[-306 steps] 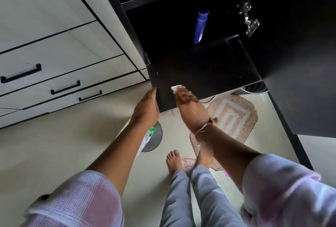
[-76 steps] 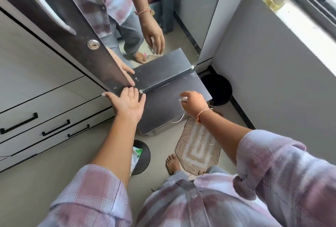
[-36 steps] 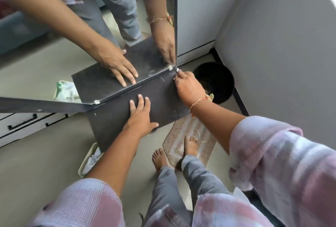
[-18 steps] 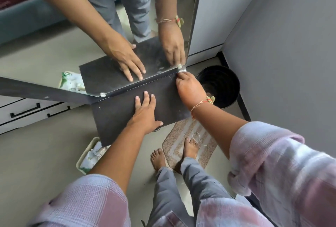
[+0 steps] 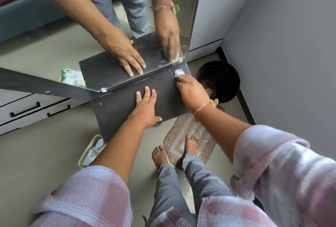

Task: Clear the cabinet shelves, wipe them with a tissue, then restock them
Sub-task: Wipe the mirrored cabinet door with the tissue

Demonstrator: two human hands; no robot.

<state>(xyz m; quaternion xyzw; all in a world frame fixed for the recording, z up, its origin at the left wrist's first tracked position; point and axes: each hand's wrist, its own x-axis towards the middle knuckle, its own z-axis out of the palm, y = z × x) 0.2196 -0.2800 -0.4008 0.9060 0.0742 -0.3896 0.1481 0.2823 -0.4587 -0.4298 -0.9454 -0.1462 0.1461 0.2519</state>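
A dark shelf juts out below a mirror. My left hand lies flat on the shelf's middle, fingers straight. My right hand pinches a crumpled white tissue and presses it onto the shelf's far right corner, close to the mirror's lower edge. Both hands and the tissue are reflected in the mirror.
A black bin stands on the floor right of the shelf, against the grey wall. A patterned mat lies under my feet. A pale basket with a white-green packet sits left of my legs. White drawers are at left.
Over the last second my right hand has drawn back slightly from the corner, exposing the tissue at its fingertips. My left hand stays flat on the shelf. Earlier I turned from the dark cabinet interior.
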